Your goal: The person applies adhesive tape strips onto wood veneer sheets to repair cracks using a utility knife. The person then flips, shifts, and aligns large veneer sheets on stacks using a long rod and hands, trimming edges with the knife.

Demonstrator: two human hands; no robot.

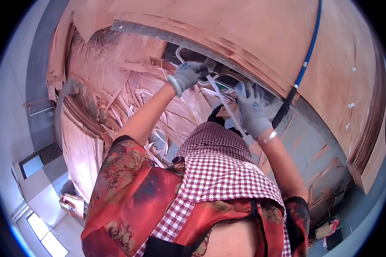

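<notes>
One checked apron, nearest. One gloved right hand, apart from its mate; its grip I cannot tell. One white strip, slanting up beside it. One gloved left hand, seemingly pinching its upper end; I'd draw it taut, untwisted. Wood sheets beyond.

Looks like a wood workshop or small factory, full of thin, veneer-like sheets — stacked broad and flat on a grey-edged table, with layered edges visible at the right. Littered alongside with torn wood strips and scraps, and worked in with gloved hands and a checked apron — practical workshop dress.
</notes>
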